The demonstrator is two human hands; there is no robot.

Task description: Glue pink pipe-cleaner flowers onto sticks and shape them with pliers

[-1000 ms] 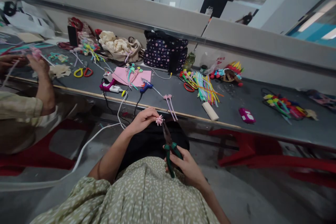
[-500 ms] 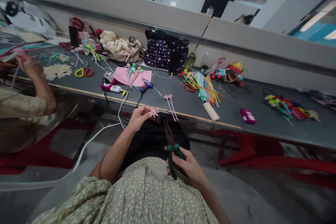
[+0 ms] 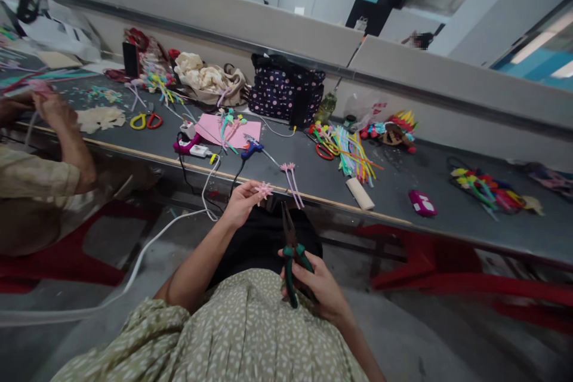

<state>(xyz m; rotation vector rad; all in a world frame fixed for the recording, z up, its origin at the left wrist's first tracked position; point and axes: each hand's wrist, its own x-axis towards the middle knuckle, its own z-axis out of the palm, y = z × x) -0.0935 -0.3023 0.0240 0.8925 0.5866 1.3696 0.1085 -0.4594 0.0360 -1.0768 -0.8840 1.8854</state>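
My left hand (image 3: 242, 204) pinches a small pink flower-shaped piece (image 3: 264, 190) between thumb and fingertips, just in front of the table edge. Lower and to the right, my right hand (image 3: 320, 286) is wrapped round the green handles of long-nose pliers (image 3: 290, 250); their dark jaws point up toward the table and grip nothing that I can see. Two pink-headed flowers with lilac stems (image 3: 292, 182) lie over the table's front edge, close to the flower piece. Behind them a blue glue gun (image 3: 252, 147) rests partly on a pink sheet (image 3: 206, 125).
Colourful pipe cleaners (image 3: 353, 155), red-handled scissors (image 3: 324, 151), a beige roll (image 3: 359, 193) and a magenta box (image 3: 422, 203) lie to the right. A polka-dot bag (image 3: 286, 92) stands behind. A white cable (image 3: 147, 256) hangs left, near a co-worker's hand (image 3: 54, 110).
The view has shifted slightly. My left hand still holds the flower piece, turned a little so more of its petals show. The pliers stay nearly where they were.
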